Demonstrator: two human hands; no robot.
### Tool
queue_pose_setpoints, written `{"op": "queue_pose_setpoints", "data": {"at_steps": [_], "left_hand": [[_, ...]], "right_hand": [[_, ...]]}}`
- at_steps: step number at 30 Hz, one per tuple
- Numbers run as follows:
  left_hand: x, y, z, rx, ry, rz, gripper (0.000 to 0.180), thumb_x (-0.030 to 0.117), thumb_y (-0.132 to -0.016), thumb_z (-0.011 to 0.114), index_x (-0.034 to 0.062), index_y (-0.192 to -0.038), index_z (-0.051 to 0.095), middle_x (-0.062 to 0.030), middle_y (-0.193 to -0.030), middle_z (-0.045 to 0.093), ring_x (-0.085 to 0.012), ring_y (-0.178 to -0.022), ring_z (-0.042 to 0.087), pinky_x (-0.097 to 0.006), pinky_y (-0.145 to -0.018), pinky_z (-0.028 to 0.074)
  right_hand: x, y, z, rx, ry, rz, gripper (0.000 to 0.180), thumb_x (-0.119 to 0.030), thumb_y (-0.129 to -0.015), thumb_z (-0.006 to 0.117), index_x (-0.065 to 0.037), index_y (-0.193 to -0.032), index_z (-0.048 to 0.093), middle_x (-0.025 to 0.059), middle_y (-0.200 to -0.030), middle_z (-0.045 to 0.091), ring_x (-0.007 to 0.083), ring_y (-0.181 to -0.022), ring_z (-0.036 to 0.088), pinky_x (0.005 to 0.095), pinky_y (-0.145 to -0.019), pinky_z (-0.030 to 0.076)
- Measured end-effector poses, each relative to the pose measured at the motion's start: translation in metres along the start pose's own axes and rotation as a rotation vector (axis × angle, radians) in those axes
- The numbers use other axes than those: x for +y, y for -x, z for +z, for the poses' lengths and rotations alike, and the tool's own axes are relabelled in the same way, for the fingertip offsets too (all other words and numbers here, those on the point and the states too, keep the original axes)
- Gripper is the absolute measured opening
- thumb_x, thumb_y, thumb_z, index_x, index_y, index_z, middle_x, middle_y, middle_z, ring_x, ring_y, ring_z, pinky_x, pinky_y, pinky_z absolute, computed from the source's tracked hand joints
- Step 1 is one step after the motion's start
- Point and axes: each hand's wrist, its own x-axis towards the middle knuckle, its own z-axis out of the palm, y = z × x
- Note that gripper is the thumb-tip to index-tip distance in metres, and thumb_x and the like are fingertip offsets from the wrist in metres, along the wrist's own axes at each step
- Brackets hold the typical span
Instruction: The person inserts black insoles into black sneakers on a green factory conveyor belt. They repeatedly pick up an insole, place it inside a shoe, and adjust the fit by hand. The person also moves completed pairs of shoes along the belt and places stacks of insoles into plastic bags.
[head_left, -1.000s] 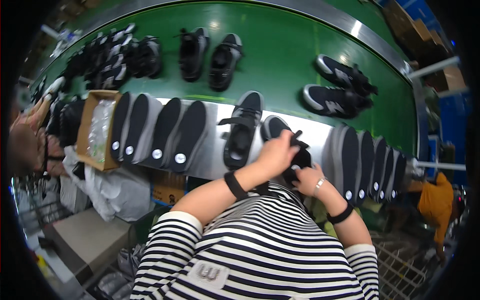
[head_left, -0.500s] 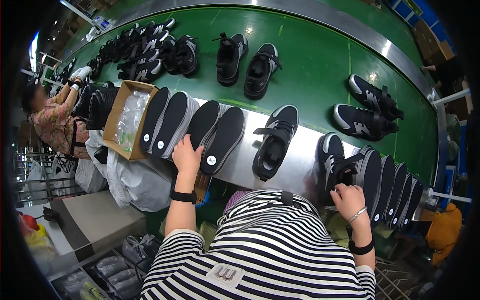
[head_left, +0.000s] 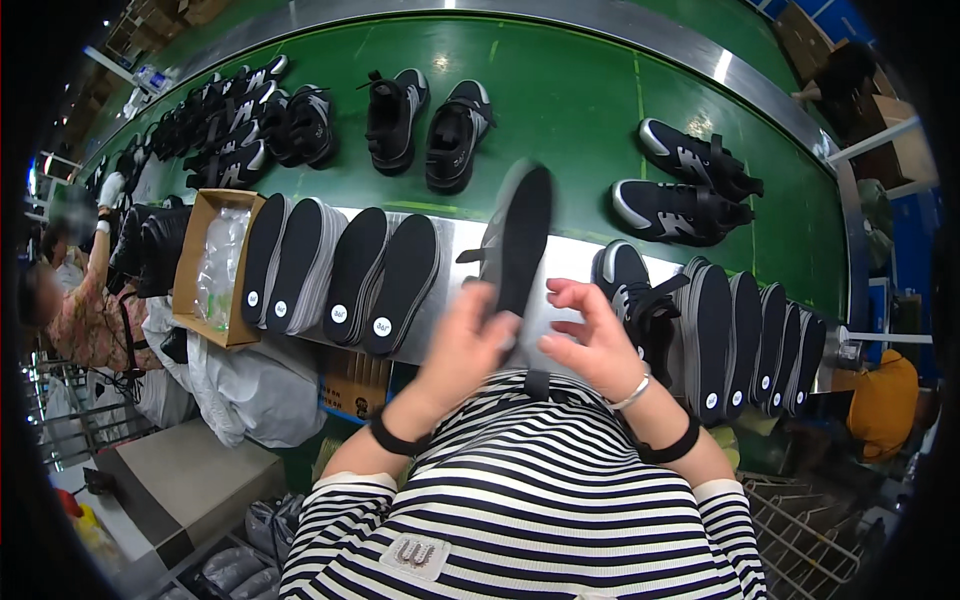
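My left hand (head_left: 462, 345), smeared by motion, holds a black insole (head_left: 528, 225) near its lower end. The insole stands over a black-and-silver shoe (head_left: 492, 245), hiding most of it. My right hand (head_left: 595, 345) is just right of them, fingers spread and bent, nothing in them. Another black shoe with a silver toe (head_left: 622, 263) lies right of that hand, on the metal edge. To the left are stacks of black insoles (head_left: 405, 270) with round white stickers at the heel. More insole stacks (head_left: 708, 320) lie at the right.
An open cardboard box (head_left: 190, 265) with clear plastic bags stands left of the insoles. On the green belt (head_left: 560, 90) are two shoes (head_left: 397, 115) at mid-left, a pair (head_left: 680, 210) at right and rows of shoes (head_left: 225, 150) far left. A co-worker (head_left: 95, 320) stands at the left.
My left hand has left the insole stacks and moved right with an insole in it, over the middle shoe. My right hand has let go of the right shoe and come left.
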Motion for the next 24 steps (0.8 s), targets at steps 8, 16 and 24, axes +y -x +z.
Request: {"op": "queue_pose_setpoints", "data": {"at_steps": [8, 16, 24], "left_hand": [[-0.032, -0.033, 0.003, -0.054, -0.336, 0.306, 0.02, 0.008, -0.066, 0.064, 0.003, -0.085, 0.058, -0.0096, -0.081, 0.058, -0.0266, -0.077, 0.056, -0.033, -0.07, 0.045], [-0.056, -0.065, 0.023, -0.232, -0.834, 0.72, 0.04, 0.009, -0.06, 0.064, 0.0049, -0.098, 0.051, -0.0121, -0.099, 0.05, -0.027, -0.095, 0.048, -0.035, -0.08, 0.041], [-0.049, -0.072, 0.069, -0.224, -0.38, 0.571, 0.017, 0.016, -0.07, 0.061, 0.0053, -0.083, 0.06, -0.0076, -0.075, 0.059, -0.0255, -0.073, 0.057, -0.033, -0.064, 0.046]], "right_hand": [[0.014, 0.019, -0.038, 0.289, 0.178, -0.032, 0.033, -0.016, -0.068, 0.067, -0.005, -0.086, 0.043, 0.0023, -0.078, 0.045, 0.01, -0.072, 0.042, 0.0225, -0.064, 0.038], [0.024, 0.039, -0.046, 0.163, 0.654, -0.135, 0.017, -0.023, -0.073, 0.063, -0.006, -0.078, 0.061, 0.008, -0.072, 0.053, 0.0225, -0.061, 0.053, 0.029, -0.054, 0.042], [-0.003, 0.045, -0.059, -0.161, 1.25, -0.143, 0.012, -0.019, -0.071, 0.057, -0.009, -0.065, 0.057, 0.0063, -0.068, 0.05, 0.0209, -0.061, 0.054, 0.032, -0.052, 0.045]]}}
